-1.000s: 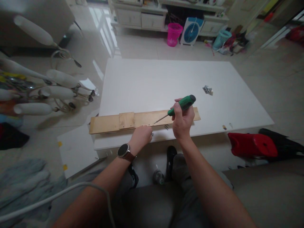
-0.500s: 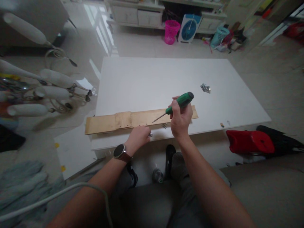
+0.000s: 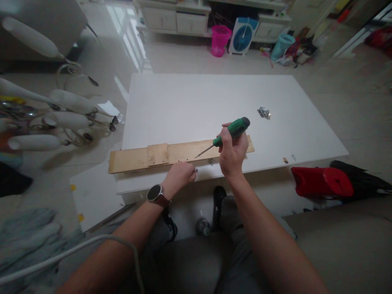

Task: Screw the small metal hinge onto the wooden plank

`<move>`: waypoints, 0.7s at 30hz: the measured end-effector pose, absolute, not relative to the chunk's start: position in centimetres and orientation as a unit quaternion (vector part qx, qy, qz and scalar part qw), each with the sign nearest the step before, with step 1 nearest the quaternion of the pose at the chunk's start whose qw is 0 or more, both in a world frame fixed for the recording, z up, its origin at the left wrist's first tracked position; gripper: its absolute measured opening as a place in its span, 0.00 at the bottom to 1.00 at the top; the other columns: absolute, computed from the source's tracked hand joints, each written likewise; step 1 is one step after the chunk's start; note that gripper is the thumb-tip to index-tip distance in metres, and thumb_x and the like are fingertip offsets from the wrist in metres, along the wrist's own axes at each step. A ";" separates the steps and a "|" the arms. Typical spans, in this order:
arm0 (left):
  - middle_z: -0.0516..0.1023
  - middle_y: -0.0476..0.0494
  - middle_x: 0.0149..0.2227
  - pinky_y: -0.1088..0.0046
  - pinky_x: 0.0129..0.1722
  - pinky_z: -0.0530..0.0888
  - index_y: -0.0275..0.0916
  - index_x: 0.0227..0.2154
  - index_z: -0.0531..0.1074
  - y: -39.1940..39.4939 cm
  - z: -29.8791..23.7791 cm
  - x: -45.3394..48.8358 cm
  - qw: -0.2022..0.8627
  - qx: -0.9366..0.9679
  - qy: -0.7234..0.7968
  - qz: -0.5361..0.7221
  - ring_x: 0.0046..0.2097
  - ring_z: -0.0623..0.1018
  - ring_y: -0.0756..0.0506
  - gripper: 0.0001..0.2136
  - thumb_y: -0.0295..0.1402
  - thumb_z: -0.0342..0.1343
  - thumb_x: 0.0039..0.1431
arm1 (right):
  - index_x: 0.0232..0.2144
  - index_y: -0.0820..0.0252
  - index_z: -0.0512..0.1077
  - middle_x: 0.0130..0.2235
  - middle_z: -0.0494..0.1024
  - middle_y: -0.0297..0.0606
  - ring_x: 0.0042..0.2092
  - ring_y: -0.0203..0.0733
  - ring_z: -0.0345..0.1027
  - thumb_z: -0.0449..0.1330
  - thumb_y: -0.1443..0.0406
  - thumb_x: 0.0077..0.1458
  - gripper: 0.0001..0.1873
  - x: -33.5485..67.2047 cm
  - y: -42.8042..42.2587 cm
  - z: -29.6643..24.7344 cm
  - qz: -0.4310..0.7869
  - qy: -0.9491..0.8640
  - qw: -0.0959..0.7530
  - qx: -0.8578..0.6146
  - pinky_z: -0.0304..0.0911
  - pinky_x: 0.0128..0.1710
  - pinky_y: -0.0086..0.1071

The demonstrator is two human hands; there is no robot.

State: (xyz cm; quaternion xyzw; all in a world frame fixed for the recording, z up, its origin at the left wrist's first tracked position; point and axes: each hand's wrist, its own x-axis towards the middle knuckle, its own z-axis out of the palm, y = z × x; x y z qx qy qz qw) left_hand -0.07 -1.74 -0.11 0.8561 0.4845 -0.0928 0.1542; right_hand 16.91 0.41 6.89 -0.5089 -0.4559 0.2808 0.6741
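Over the white tabletop (image 3: 190,106), the screwdriver (image 3: 218,141) slants tip-down to the left.

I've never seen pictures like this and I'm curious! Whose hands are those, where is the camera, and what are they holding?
There is no machine here: these are a person's own bare hands. The camera is worn on that person's head, so you look forward and down, as they do. The right hand holds a green screwdriver, pointing down toward a long wooden board. The left hand is curled by the board's near edge, with something small and shiny poking out, too tiny to name. The board lies on a big white surface, and farther back is a little pile of metal parts.
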 end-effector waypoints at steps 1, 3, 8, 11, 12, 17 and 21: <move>0.86 0.28 0.37 0.64 0.42 0.76 0.35 0.38 0.85 -1.8 -0.1 -0.1 0.155 0.856 0.485 -0.092 0.42 0.86 0.35 0.16 0.33 0.51 0.70 | 0.41 0.54 0.74 0.32 0.73 0.31 0.31 0.35 0.67 0.64 0.44 0.60 0.21 16.9 0.4 6.9 0.281 -0.454 0.673 -0.511 0.66 0.31 0.33; 0.85 0.27 0.38 0.64 0.43 0.76 0.34 0.38 0.85 -1.8 0.1 0.0 0.155 0.854 0.489 -0.089 0.43 0.85 0.35 0.17 0.32 0.50 0.71 | 0.41 0.53 0.74 0.32 0.73 0.31 0.31 0.36 0.67 0.64 0.44 0.60 0.21 16.9 0.4 7.0 0.281 -0.451 0.675 -0.512 0.66 0.31 0.33; 0.85 0.25 0.39 0.62 0.44 0.77 0.33 0.40 0.85 -1.9 0.3 0.1 0.158 0.844 0.503 -0.097 0.43 0.85 0.34 0.17 0.32 0.49 0.71 | 0.41 0.54 0.74 0.32 0.72 0.31 0.32 0.36 0.68 0.64 0.45 0.61 0.21 16.9 0.5 7.1 0.273 -0.453 0.673 -0.517 0.66 0.31 0.33; 0.85 0.25 0.40 0.61 0.44 0.78 0.32 0.40 0.85 -2.0 0.4 0.3 0.153 0.839 0.513 -0.100 0.44 0.86 0.33 0.16 0.29 0.50 0.69 | 0.40 0.54 0.74 0.31 0.72 0.31 0.31 0.36 0.67 0.64 0.44 0.60 0.21 16.9 0.6 7.0 0.274 -0.449 0.677 -0.515 0.67 0.32 0.33; 0.85 0.25 0.40 0.61 0.44 0.78 0.32 0.40 0.85 -2.1 0.5 0.3 0.151 0.837 0.516 -0.100 0.44 0.86 0.33 0.15 0.28 0.51 0.69 | 0.40 0.54 0.74 0.31 0.72 0.30 0.31 0.35 0.67 0.65 0.44 0.59 0.21 16.9 0.6 7.0 0.275 -0.446 0.681 -0.511 0.67 0.32 0.33; 0.86 0.27 0.40 0.62 0.44 0.78 0.33 0.39 0.85 -2.5 1.0 0.4 0.149 0.843 0.508 -0.097 0.45 0.86 0.34 0.13 0.27 0.53 0.68 | 0.40 0.54 0.74 0.30 0.72 0.30 0.30 0.35 0.67 0.65 0.44 0.59 0.21 16.8 0.7 7.1 0.272 -0.439 0.689 -0.508 0.68 0.32 0.33; 0.85 0.33 0.38 0.64 0.44 0.76 0.36 0.39 0.85 -2.5 1.9 -0.3 0.181 0.857 0.476 -0.076 0.44 0.85 0.36 0.12 0.27 0.54 0.68 | 0.40 0.53 0.73 0.30 0.71 0.29 0.28 0.34 0.66 0.64 0.44 0.59 0.21 16.9 0.7 7.4 0.257 -0.436 0.693 -0.513 0.66 0.30 0.32</move>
